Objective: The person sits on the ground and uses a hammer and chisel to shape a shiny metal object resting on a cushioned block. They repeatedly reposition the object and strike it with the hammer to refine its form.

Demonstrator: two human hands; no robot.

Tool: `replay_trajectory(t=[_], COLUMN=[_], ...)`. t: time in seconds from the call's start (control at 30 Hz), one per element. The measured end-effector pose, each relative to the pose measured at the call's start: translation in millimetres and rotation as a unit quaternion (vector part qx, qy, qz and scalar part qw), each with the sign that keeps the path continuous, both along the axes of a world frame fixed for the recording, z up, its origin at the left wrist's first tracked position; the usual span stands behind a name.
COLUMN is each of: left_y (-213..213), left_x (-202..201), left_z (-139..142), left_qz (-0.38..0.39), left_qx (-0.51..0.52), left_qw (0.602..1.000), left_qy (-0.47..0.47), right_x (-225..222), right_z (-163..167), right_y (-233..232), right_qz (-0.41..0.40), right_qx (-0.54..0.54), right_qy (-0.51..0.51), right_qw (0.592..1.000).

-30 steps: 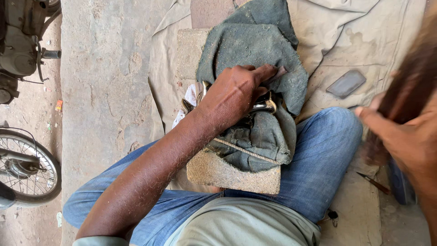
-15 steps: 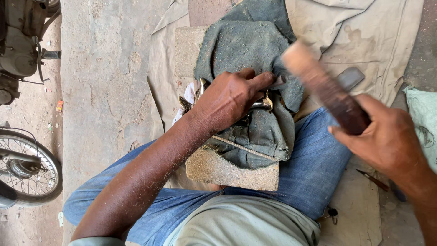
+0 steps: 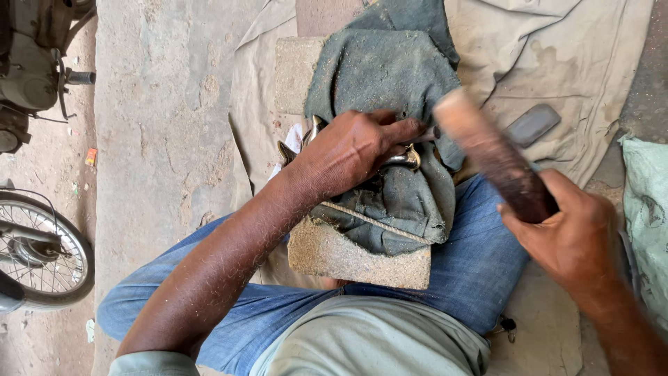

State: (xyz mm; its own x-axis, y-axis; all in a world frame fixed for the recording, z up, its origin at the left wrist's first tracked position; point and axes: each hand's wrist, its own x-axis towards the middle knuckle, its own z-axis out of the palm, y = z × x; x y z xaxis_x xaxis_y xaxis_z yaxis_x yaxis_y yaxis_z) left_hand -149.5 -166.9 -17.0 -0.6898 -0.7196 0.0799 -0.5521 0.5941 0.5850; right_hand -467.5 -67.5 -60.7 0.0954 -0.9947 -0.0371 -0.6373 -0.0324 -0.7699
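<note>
My left hand (image 3: pixel 351 147) presses a shiny curved metal piece (image 3: pixel 406 159) down onto a grey-green cloth (image 3: pixel 390 76). The cloth is draped over a sandy block (image 3: pixel 348 256) that rests on my lap. A thin cord (image 3: pixel 369 219) crosses the cloth. My right hand (image 3: pixel 574 235) grips the dark end of a thick wooden mallet (image 3: pixel 490 159). Its pale head is raised beside my left fingers, just above the metal piece. Most of the metal piece is hidden under my left hand.
I sit on a beige tarp (image 3: pixel 557 56) over concrete ground (image 3: pixel 160 125). A flat dark stone (image 3: pixel 532 124) lies on the tarp at the right. A bicycle wheel (image 3: pixel 38 254) and an engine part (image 3: pixel 31 63) stand at the left. A pale green sack (image 3: pixel 647 209) is at the far right.
My right hand came in from the right with the mallet and has swung its head down closer to the metal piece. My left hand has stayed pressed on the piece.
</note>
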Motion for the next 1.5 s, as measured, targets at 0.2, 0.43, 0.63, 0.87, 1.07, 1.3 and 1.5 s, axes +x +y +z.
replay_trajectory(t=[0.2, 0.43, 0.63, 0.87, 1.07, 1.3, 1.5], left_y=[0, 2, 10, 7, 12, 7, 0], left_x=[-2, 3, 6, 9, 21, 29, 19], left_z=[0, 1, 2, 1, 8, 1, -3], left_qz=[0.001, -0.020, 0.001, -0.021, 0.009, 0.232, 0.157], left_qx=[-0.009, -0.015, -0.006, -0.002, -0.063, 0.082, 0.036], left_qw=[1.000, 0.999, 0.999, 1.000, 0.988, 0.955, 0.974], left_qy=[-0.018, -0.041, -0.039, 0.002, 0.139, 0.165, 0.157], right_x=[15, 11, 7, 11, 9, -11, -10], right_z=[-14, -8, -10, -7, -41, -61, -3], right_y=[17, 21, 17, 29, 38, 36, 10], right_qz=[-0.018, 0.002, -0.005, -0.108, -0.074, -0.184, -0.088], right_qx=[0.063, 0.002, -0.086, -0.063, 0.061, 0.187, 0.051], right_qy=[0.076, 0.113, -0.026, -0.130, -0.050, -0.314, -0.361], right_qw=[0.995, 0.994, 0.996, 0.984, 0.994, 0.912, 0.927])
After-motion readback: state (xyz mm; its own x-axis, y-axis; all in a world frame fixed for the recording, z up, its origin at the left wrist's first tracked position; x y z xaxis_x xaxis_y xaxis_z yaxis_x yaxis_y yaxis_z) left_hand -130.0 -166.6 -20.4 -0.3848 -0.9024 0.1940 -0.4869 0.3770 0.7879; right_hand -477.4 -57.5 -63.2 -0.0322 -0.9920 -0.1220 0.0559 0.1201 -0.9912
